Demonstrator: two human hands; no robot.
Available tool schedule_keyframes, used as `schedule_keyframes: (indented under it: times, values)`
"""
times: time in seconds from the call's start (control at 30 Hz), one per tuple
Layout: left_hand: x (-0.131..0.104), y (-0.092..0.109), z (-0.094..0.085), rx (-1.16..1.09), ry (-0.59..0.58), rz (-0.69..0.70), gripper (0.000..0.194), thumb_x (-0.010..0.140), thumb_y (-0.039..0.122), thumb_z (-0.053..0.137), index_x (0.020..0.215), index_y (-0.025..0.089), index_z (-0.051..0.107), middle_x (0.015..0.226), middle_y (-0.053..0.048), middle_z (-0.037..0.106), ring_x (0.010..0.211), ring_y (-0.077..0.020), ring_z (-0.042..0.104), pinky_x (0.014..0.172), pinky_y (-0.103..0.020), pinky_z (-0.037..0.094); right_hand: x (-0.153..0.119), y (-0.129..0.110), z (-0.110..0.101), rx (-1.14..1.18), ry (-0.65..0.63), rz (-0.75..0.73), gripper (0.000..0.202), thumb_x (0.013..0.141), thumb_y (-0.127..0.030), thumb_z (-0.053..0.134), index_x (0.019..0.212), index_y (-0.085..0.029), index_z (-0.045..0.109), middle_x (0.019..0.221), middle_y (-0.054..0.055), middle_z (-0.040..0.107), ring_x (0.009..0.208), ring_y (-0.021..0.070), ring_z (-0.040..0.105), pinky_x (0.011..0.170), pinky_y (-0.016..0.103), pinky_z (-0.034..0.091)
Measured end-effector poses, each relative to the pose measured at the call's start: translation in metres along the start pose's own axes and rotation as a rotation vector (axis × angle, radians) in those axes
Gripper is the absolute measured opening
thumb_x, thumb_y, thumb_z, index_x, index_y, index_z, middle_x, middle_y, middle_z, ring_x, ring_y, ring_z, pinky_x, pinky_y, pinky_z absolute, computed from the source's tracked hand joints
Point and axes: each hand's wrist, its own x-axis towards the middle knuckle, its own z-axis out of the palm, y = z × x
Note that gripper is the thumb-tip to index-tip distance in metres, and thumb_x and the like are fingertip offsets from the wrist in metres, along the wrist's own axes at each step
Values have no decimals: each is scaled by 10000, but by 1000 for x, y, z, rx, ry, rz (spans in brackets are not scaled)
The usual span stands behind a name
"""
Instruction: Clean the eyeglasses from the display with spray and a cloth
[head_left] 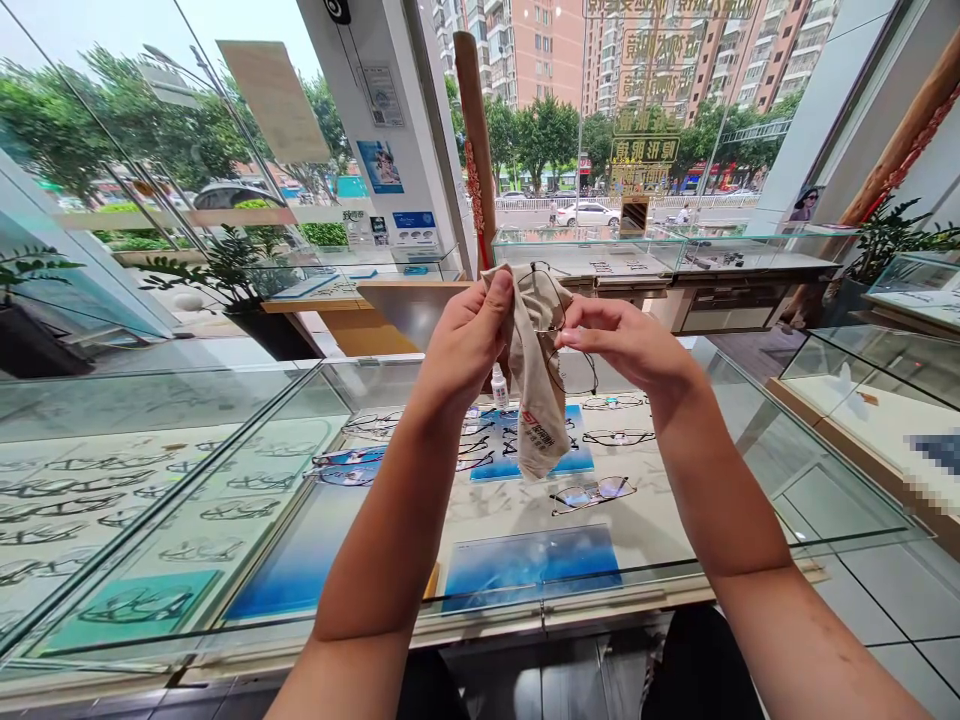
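My left hand is closed on a beige cleaning cloth, thumb on top, and the cloth hangs down with red and dark print near its lower end. A pair of thin dark-rimmed eyeglasses is held up against the cloth. My right hand pinches the eyeglasses at their middle, fingertips close together. One lens lies against the cloth at the top; the other hangs below my right fingers. Behind the cloth, a small white spray bottle stands on the glass counter.
Under my arms is a glass display counter with rows of frames inside. A pair of glasses shows below the cloth. More showcases stand by the window, with a potted plant at left and a wooden post behind my hands.
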Motion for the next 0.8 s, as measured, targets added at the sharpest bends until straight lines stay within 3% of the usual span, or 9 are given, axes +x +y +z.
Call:
schedule_keyframes:
  times: [0.23, 0.5, 0.63, 0.8]
  values:
    - [-2, 0, -3, 36, -15, 0, 430, 897, 647, 813, 915, 220, 770, 766, -43, 736, 712, -196, 715, 575, -303, 535, 4, 5, 4, 50, 20, 33, 229, 819, -417, 911, 791, -241, 766, 841, -10, 696, 832, 161, 596, 889, 347, 501]
    - [-3, 5, 0, -4, -94, 6, 459, 725, 450, 1005, 1044, 202, 787, 913, -47, 782, 823, -190, 746, 777, -311, 603, 6, 2, 6, 257, 86, 85, 266, 724, -367, 968, 735, -216, 750, 788, -14, 701, 778, 136, 625, 848, 308, 553]
    - [-3, -4, 7, 30, -31, 117, 458, 682, 456, 1025, 969, 201, 776, 890, -25, 775, 766, -160, 712, 720, -275, 579, 7, 6, 7, 286, 33, 115, 254, 716, -358, 963, 785, -194, 783, 818, -1, 732, 789, 127, 641, 855, 288, 561]
    - [-5, -10, 16, 88, 102, 233, 390, 805, 537, 934, 868, 207, 737, 775, 15, 699, 659, -108, 612, 632, -234, 507, 9, 10, 15, 277, -67, 110, 223, 744, -350, 939, 814, -185, 806, 815, -2, 749, 824, 129, 660, 897, 277, 545]
